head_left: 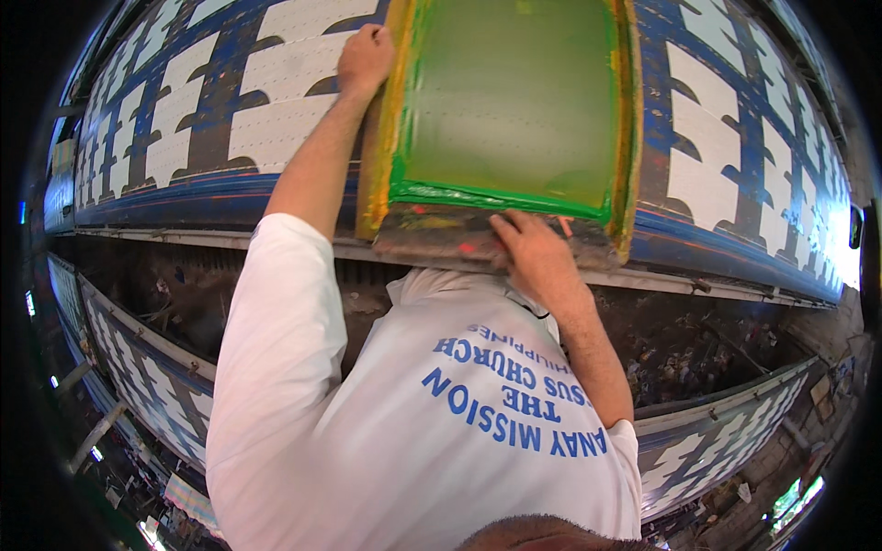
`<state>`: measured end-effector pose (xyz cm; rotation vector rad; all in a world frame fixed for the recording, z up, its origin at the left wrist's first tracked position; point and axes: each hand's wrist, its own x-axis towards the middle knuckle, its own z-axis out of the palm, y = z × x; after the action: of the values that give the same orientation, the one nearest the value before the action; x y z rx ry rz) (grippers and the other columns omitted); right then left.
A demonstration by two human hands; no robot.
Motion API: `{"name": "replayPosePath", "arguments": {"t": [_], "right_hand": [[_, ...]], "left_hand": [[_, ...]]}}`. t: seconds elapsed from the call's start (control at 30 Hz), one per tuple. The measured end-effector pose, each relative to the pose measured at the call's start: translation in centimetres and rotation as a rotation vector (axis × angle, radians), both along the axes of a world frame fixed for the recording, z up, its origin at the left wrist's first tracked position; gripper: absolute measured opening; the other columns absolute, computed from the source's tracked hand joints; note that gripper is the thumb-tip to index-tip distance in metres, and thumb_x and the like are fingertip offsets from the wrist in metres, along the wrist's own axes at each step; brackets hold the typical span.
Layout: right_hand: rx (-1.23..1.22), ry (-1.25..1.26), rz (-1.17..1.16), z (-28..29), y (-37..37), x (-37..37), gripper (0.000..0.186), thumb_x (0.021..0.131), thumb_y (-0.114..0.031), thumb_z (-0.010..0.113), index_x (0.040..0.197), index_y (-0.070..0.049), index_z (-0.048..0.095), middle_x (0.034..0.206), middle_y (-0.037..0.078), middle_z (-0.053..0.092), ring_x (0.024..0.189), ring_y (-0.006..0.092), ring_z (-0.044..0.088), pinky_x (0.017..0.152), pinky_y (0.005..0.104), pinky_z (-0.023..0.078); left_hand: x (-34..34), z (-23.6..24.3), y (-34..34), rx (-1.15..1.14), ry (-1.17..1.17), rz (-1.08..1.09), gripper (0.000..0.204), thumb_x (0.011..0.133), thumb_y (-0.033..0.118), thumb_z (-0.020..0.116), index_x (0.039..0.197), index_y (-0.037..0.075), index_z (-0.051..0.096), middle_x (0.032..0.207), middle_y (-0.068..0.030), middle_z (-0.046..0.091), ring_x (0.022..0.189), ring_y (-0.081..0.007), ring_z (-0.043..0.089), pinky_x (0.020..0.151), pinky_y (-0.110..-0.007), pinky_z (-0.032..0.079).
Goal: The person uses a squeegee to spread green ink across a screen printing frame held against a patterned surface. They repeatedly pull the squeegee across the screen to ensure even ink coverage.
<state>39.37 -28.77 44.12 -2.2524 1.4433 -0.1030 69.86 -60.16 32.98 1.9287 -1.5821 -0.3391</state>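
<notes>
A screen-printing frame (377, 197) with yellow-stained side bars lies across the long table in front of me. Green ink rims its mesh (510, 101), thickest along the near edge. My left hand (366, 60) is closed at the frame's left bar, its fingers curled in. On the dark, paint-spotted near bar, my right hand (540, 259) has its fingers bent over the top edge; its thumb side is partly hidden. Cut white fabric pieces (294, 92) lie flat to the left of the frame, and more white pieces (703, 138) to its right.
The long blue-stained table (220, 191) curves away to both sides, with a raised rail (175, 234) along its near edge. Behind me runs a littered aisle floor (680, 354). A second table (726, 441) carries more white pieces. My white printed shirt (459, 367) fills the lower middle.
</notes>
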Motion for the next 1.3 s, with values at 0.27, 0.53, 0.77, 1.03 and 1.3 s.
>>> {"name": "replayPosePath", "arguments": {"t": [0.27, 0.53, 0.77, 1.03, 1.3], "right_hand": [[-0.086, -0.238, -0.192, 0.4, -4.4, -11.9, 0.059, 0.096, -0.03, 0.078, 0.144, -0.001, 0.061, 0.142, 0.025, 0.06, 0.127, 0.0421, 0.061, 0.107, 0.0494, 0.051], [-0.121, -0.333, -0.688, -5.2, -5.6, -19.9, 0.064, 0.09, -0.027, 0.086, 0.142, 0.001, 0.062, 0.121, 0.019, 0.064, 0.102, 0.0311, 0.066, 0.089, 0.0424, 0.056], [-0.048, -0.234, -0.659, -6.1, -5.4, -20.3, 0.062, 0.085, -0.02, 0.084, 0.14, -0.001, 0.064, 0.113, 0.02, 0.065, 0.099, 0.0362, 0.067, 0.089, 0.0448, 0.056], [-0.061, -0.187, -0.638, -3.4, -6.6, -19.3, 0.052, 0.079, -0.015, 0.081, 0.129, 0.001, 0.072, 0.105, 0.019, 0.07, 0.098, 0.0351, 0.071, 0.087, 0.0435, 0.057], [-0.194, -0.274, -0.638, -0.4, -5.8, -18.8, 0.057, 0.076, -0.015, 0.082, 0.13, 0.0, 0.072, 0.105, 0.017, 0.069, 0.092, 0.0332, 0.071, 0.079, 0.042, 0.059]], "left_hand": [[1.8, -1.8, -1.0, 0.015, -0.039, 0.039, 0.049, 0.103, 0.053, 0.055, 0.13, 0.016, 0.073, 0.121, -0.0176, 0.077, 0.118, -0.0396, 0.071, 0.1, -0.048, 0.055], [6.7, -5.9, -2.8, -0.01, -0.133, -0.033, 0.052, 0.106, 0.056, 0.056, 0.136, 0.017, 0.072, 0.126, -0.013, 0.077, 0.119, -0.034, 0.072, 0.103, -0.042, 0.055], [4.7, -4.3, -1.9, -0.025, -0.107, 0.001, 0.05, 0.106, 0.054, 0.054, 0.135, 0.017, 0.071, 0.125, -0.0156, 0.077, 0.12, -0.0374, 0.071, 0.102, -0.044, 0.055], [2.2, -1.4, -0.4, 0.04, -0.077, 0.076, 0.05, 0.106, 0.054, 0.055, 0.135, 0.017, 0.072, 0.131, -0.0148, 0.075, 0.122, -0.0348, 0.071, 0.103, -0.042, 0.054], [3.8, -1.6, -0.1, 0.064, 0.025, 0.034, 0.05, 0.106, 0.051, 0.059, 0.135, 0.012, 0.072, 0.126, -0.0138, 0.077, 0.117, -0.0296, 0.072, 0.104, -0.038, 0.052]]}}
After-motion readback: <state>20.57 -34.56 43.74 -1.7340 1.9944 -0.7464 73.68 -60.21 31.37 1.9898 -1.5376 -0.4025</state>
